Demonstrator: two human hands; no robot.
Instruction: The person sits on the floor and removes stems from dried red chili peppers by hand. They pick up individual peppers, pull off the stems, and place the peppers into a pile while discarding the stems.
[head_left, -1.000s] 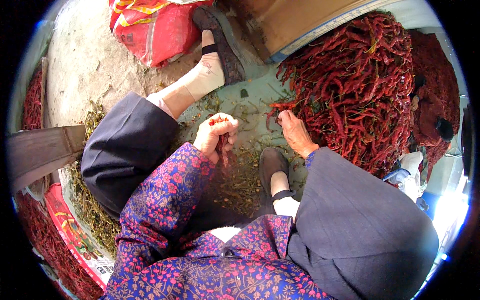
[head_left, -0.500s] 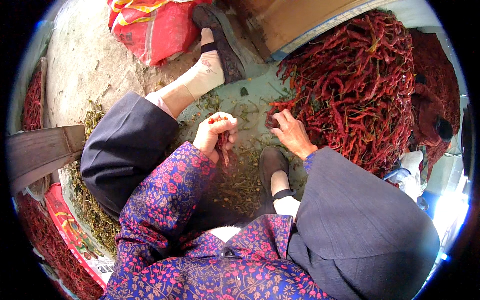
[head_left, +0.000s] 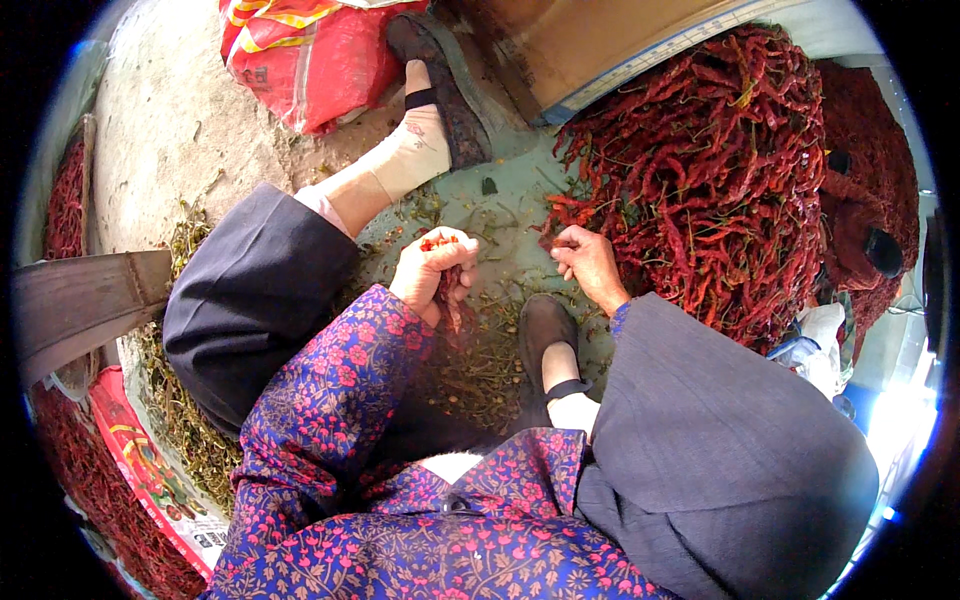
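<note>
My left hand (head_left: 434, 274) is closed round a small bunch of dried red chilies (head_left: 448, 300). Some tips poke out above the thumb, and the rest hang below the fingers. At the left edge of a large heap of dried red chilies (head_left: 710, 170), my right hand (head_left: 592, 265) has its fingers curled in a pinch. A dark red chili (head_left: 547, 241) shows at its fingertips, partly hidden by them. Between my feet, a litter of dry stems and bits (head_left: 480, 375) covers the floor below both hands.
A red sack (head_left: 320, 70) lies beyond my left shoe (head_left: 440, 75). A cardboard box (head_left: 600, 45) borders the heap at the back. My right shoe (head_left: 547, 335) stands below my hands. At the left are a wooden beam (head_left: 90, 305) and more stems (head_left: 190, 430).
My right hand has drawn slightly back to the right, and its fingers have curled closer together. My left hand stays almost in place with its bunch of chilies.
</note>
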